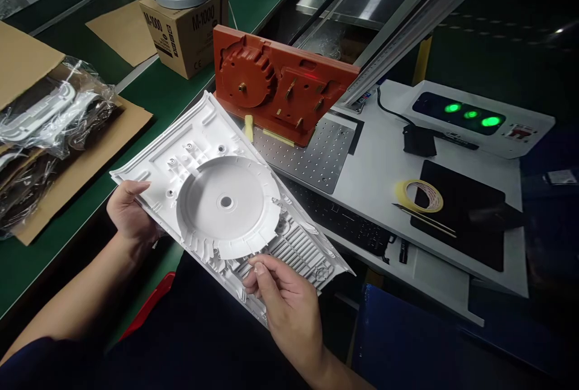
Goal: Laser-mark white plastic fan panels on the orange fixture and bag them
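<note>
A white molded plastic panel (226, 197) is held tilted in front of me, its inner side with a round recess, screw posts and a slatted grille facing up. My left hand (132, 212) grips its left edge, the thumb on top and the fingers hidden beneath. My right hand (287, 296) is over the lower part of the panel, near the grille and the rim of the recess. Its thumb and index finger are pinched together; whatever may be between them is too small to make out.
Behind the panel, an orange fixture (280, 85) stands on a perforated metal plate (316, 152). At right are a tape roll (420, 196), tweezers and a black mat (479, 239). Bagged white parts (58, 106) lie left, near an M-1000 box (194, 34).
</note>
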Motion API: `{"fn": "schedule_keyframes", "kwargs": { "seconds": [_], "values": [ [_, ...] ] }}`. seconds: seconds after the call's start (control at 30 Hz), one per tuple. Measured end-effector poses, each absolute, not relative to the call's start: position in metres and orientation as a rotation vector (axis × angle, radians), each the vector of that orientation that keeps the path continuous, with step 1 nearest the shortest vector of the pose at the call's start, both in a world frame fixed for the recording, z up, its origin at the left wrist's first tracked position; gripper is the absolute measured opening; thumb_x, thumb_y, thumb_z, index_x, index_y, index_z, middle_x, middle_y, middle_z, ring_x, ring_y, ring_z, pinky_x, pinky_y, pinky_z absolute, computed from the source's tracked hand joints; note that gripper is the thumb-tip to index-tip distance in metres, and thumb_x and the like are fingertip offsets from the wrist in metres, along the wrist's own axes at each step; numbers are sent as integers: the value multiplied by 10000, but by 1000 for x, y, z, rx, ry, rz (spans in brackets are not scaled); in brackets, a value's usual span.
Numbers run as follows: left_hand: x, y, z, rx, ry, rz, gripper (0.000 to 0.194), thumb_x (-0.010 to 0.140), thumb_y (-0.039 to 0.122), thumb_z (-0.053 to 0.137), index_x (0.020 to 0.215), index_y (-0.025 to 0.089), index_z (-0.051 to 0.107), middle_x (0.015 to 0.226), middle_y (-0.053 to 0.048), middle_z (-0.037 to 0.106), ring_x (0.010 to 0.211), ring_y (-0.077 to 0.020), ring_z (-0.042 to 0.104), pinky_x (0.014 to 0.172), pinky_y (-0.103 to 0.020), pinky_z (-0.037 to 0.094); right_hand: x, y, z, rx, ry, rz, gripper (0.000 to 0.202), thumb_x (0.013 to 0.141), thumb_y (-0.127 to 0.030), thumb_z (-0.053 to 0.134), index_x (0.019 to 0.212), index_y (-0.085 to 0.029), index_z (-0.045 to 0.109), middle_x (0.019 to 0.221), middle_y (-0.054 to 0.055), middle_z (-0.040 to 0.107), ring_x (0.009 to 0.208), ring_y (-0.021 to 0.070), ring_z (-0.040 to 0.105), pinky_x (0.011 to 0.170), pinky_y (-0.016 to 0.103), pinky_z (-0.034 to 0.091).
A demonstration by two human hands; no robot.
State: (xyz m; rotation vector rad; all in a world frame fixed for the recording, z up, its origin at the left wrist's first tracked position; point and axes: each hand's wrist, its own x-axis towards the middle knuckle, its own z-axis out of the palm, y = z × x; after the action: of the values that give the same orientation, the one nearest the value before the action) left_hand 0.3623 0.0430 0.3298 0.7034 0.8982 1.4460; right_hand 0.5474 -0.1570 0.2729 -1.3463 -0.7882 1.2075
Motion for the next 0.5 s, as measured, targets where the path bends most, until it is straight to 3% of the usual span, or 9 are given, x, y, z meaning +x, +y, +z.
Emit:
{"fn": "schedule_keyframes", "kwargs": {
  "seconds": [0.5],
  "values": [
    [359, 49, 320, 679, 858, 1430, 689, 697, 147, 664, 1378, 113, 766, 1308, -146, 817, 1292, -447, 744, 1178, -588, 598, 559, -174, 265, -1424, -755, 1108, 233, 1106, -429, 685, 1044, -242, 809, 757, 12, 746, 684, 159, 717, 641, 243, 631]
  ]
}}
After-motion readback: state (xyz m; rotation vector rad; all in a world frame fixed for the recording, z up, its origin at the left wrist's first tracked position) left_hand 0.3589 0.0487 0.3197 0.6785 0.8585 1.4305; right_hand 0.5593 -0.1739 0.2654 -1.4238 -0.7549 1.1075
